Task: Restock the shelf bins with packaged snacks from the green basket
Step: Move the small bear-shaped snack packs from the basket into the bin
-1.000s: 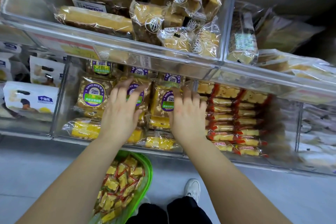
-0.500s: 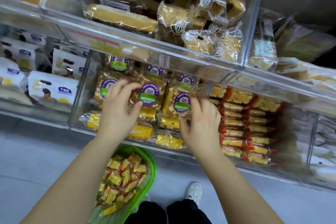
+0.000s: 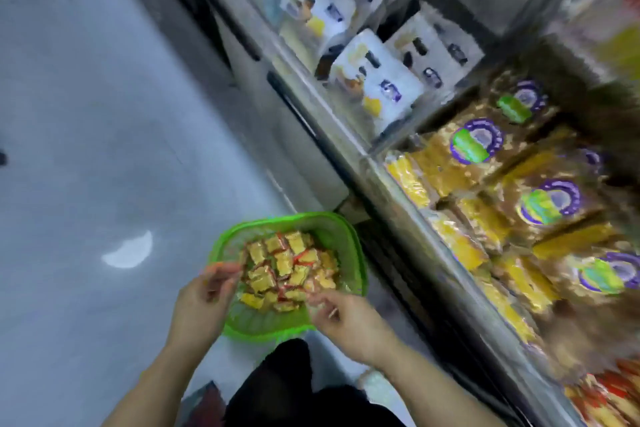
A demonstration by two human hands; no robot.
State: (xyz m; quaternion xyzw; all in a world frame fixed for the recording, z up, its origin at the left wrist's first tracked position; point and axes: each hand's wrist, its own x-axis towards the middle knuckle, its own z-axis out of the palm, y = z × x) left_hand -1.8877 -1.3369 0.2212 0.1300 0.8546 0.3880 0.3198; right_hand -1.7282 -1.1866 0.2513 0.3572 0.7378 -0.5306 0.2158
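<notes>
2 hands: left (image 3: 202, 302), right (image 3: 349, 317) over 1 green basket (image 3: 346, 236), pkts uncountable.

A grey floor (image 3: 86, 114) is seen at the left, marked by a pale crescent-shaped patch (image 3: 130, 251). Black trousers (image 3: 277, 388) are visible at the bottom edge, and a light-coloured shoe (image 3: 372, 385) is partly shown just beside them, blurred. A dark reddish object (image 3: 204, 402) lies near the trousers, too blurred to identify.
</notes>
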